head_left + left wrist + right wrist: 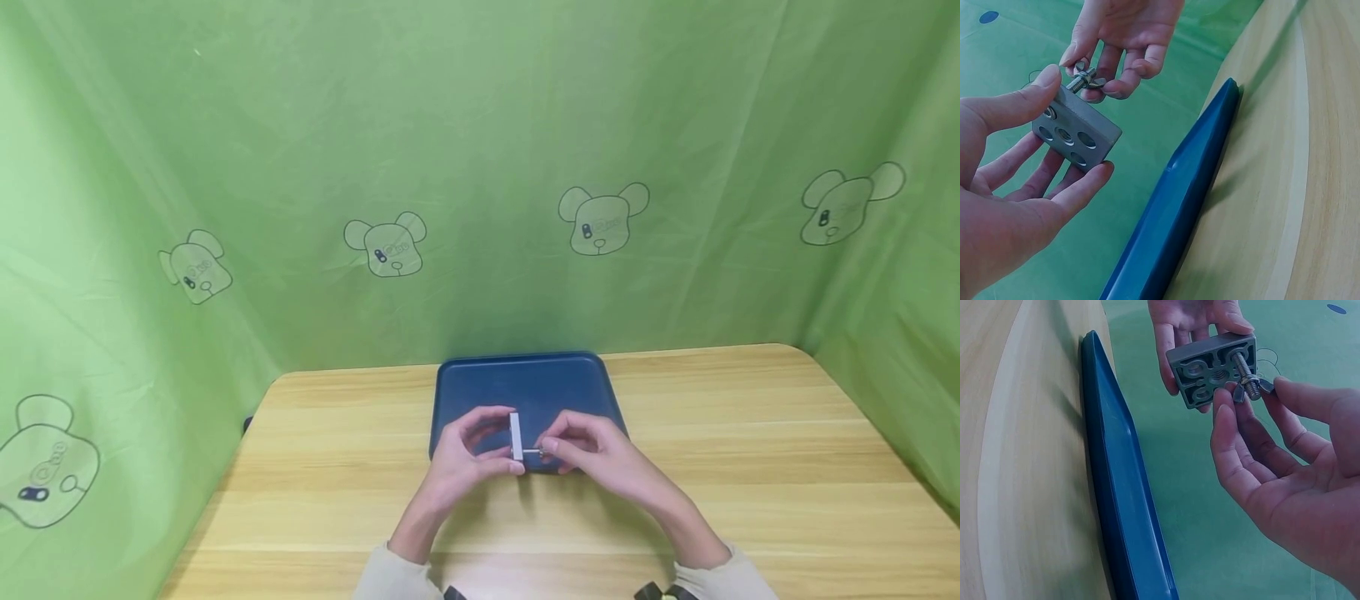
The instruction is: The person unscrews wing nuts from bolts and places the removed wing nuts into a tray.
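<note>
My left hand point(459, 458) grips a small grey metal block point(1077, 130) by its edges, thumb on one side and fingers on the other. Several round holes show in the block's face in the left wrist view; the other face, seen from the right wrist, has recessed pockets. A threaded bolt point(1242, 365) sticks out of one corner of that recessed face. On the bolt sits a wing nut point(1251, 384), short of the bolt's tip. My right hand point(592, 446) pinches the wing nut between thumb and fingertips. Both hands are held above the blue tray's near part.
The blue tray point(525, 383) lies at the back of the wooden table point(337, 467). Behind and beside the table hangs a green curtain point(480, 108) printed with bear heads.
</note>
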Available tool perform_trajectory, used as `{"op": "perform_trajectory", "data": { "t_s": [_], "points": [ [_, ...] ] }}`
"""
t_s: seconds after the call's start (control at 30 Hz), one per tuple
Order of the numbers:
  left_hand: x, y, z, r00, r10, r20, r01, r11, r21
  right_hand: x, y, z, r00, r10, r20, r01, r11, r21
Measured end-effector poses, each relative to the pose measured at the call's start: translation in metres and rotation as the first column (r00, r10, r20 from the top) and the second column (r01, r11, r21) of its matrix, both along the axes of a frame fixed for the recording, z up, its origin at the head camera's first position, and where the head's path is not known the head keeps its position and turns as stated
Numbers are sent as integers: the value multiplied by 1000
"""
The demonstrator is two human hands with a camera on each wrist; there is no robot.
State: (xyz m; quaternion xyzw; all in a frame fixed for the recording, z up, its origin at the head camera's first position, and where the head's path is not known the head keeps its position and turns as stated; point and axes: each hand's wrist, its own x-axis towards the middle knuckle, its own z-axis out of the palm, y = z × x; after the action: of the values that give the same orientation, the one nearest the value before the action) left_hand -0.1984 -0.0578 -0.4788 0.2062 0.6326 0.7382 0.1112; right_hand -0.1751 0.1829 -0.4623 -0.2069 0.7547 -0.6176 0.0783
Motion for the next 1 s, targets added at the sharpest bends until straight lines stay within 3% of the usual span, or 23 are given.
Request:
{"op": "perform_trajectory", "data": {
  "t_s": [0.6,1.0],
  "points": [
    [1,1,0,1000,-10,7,10,1000,4,2,2,1,1000,7,-15,-6,1000,15],
    [1,2,-1,1000,-16,13,16,1000,9,0,1,-3,995,71,-70,-70,997,22]
  ]
}}
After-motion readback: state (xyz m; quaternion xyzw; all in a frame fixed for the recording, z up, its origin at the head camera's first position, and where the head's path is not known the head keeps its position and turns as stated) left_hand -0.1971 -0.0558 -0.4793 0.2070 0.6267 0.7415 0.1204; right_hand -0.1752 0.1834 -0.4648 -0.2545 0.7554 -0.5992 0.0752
